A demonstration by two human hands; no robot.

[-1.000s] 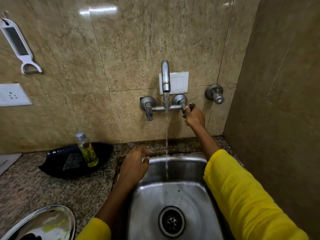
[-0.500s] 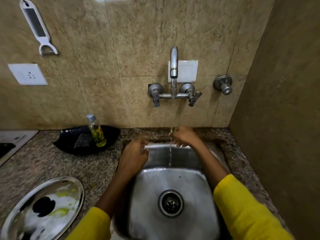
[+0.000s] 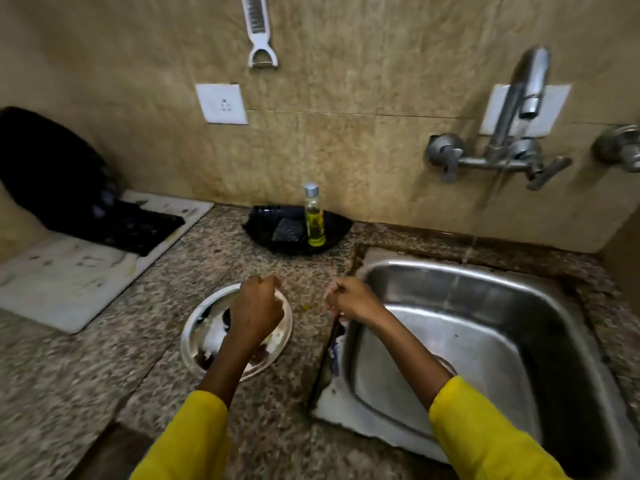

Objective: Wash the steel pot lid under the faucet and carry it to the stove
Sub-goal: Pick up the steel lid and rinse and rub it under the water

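Note:
The steel pot lid [image 3: 207, 336] lies flat on the granite counter, left of the sink, with smears on its shiny face. My left hand [image 3: 257, 311] is right over it, fingers curled toward the far rim; the hand hides whether it grips the lid. My right hand [image 3: 351, 299] hangs with curled fingers above the sink's left edge and holds nothing. At the upper right, the wall faucet [image 3: 530, 84] runs a thin stream into the steel sink [image 3: 460, 271]. The white stove [image 3: 69, 278] sits at the left with a black pan [image 3: 52, 174] on it.
A black tray [image 3: 263, 233] with a scrub pad and a small bottle of yellow liquid [image 3: 314, 216] stands against the wall behind the lid. A white peeler [image 3: 258, 29] and a wall socket [image 3: 221, 103] are on the tiles. A side wall closes off the right.
The view has swung left. My left hand left the sink's back edge and now is over the lid. My right hand came away from the water stream to the sink's left edge.

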